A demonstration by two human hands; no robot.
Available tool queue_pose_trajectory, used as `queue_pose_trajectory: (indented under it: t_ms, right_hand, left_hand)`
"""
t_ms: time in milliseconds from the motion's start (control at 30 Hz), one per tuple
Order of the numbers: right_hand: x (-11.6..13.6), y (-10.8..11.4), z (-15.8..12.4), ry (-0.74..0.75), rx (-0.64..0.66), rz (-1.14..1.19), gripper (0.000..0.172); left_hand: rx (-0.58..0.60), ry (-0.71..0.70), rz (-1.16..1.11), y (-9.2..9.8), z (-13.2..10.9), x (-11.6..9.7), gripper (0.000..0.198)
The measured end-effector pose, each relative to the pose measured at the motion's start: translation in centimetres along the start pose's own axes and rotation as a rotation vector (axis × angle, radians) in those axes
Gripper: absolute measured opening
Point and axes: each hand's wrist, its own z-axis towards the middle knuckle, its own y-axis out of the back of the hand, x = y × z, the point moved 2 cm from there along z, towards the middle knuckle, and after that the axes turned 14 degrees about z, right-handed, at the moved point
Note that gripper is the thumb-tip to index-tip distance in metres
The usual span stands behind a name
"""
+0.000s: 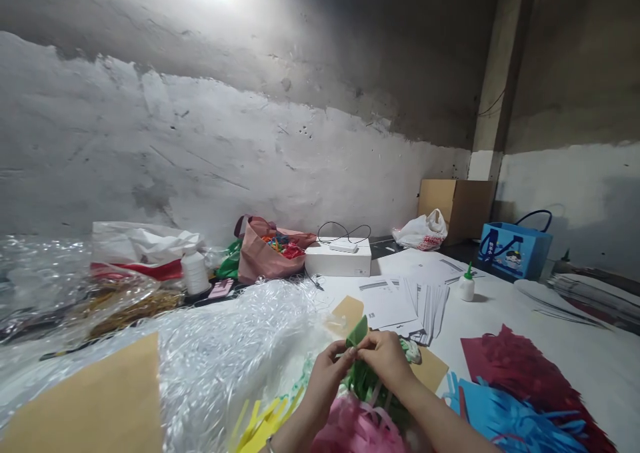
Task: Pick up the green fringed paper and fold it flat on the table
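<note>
Near the bottom centre, my left hand [325, 376] and my right hand [389, 359] meet with their fingertips pinched together. Between them is a green fringed paper [357, 331]; its flat top part sticks up above the fingers, and green strips [364, 381] hang below. Part of it is hidden by my hands. Under my wrists lie pink fringed paper [360, 426] and yellow fringed paper [267, 426]. A pale green and white twisted bundle [411, 351] rests just beyond my right hand, close to a brown paper sheet [431, 369].
Clear shredded strips [215, 353] heap at left, beside a brown sheet [95, 399]. Blue [510, 413] and dark red [525, 366] fringed papers lie right. Beyond are printed sheets [387, 306], a glue bottle [467, 286], a white box [337, 259], a pink bag [270, 253] and a blue bag [515, 249].
</note>
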Motion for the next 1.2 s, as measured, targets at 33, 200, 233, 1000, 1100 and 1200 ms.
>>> queue_pose_trajectory:
  t_ms: [33, 200, 233, 1000, 1100, 1200]
  right_hand:
    - [-0.3, 0.1, 0.3, -0.015, 0.026, 0.004, 0.009]
    - [-0.2, 1.2, 0.9, 0.041, 0.134, -0.026, 0.011]
    - [0.0, 1.4, 0.8, 0.075, 0.129, -0.049, 0.012]
    - [0.3, -1.0, -1.4, 0.182, -0.004, -0.335, 0.022]
    - [0.5, -0.7, -1.2, 0.152, -0.018, -0.298, 0.021]
    - [0.6, -0.5, -0.9, 0.118, -0.024, -0.259, 0.019]
  left_hand:
    - [0.007, 0.001, -0.003, 0.1, 0.0, 0.1, 0.052]
    - [0.059, -0.002, -0.036, 0.4, 0.2, 0.6, 0.050]
    - [0.069, -0.001, -0.044, 0.4, 0.3, 0.7, 0.052]
    - [0.041, 0.002, -0.109, 0.3, 0.5, 2.0, 0.050]
    - [0.034, -0.022, -0.089, 0.4, 0.3, 1.7, 0.048]
    - [0.032, -0.035, -0.068, 0.4, 0.2, 1.5, 0.046]
